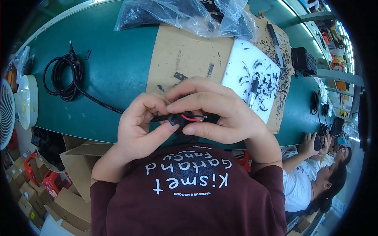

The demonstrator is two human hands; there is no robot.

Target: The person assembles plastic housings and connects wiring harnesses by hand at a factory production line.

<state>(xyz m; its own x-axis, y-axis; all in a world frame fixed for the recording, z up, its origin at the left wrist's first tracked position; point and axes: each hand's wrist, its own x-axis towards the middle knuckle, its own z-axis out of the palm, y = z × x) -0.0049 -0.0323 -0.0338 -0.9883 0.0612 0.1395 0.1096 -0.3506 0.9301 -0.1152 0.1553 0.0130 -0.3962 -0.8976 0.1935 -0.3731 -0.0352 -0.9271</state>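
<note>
My left hand (141, 126) is closed round the end of a black corrugated cable (98, 102), its thumb and fingertips pressing a small black fitting (173, 119). From that fitting come a red wire (188, 118) and a black wire with a bare-looking tip. My right hand (224, 112) meets the left in front of my chest, fingers curled round a dark part whose shape is mostly hidden, with the thumb just below the red wire. The cable runs left to a coil (65, 78) on the green table.
Cardboard (167, 47) covers mid-table, bearing small black metal plates (180, 76). A white board (236, 70) with black scraps holds a knife-like tool (254, 89); another knife (275, 41) lies beyond. Plastic bags (169, 17) lie at the back, a fan (27, 102) at left. People work at right.
</note>
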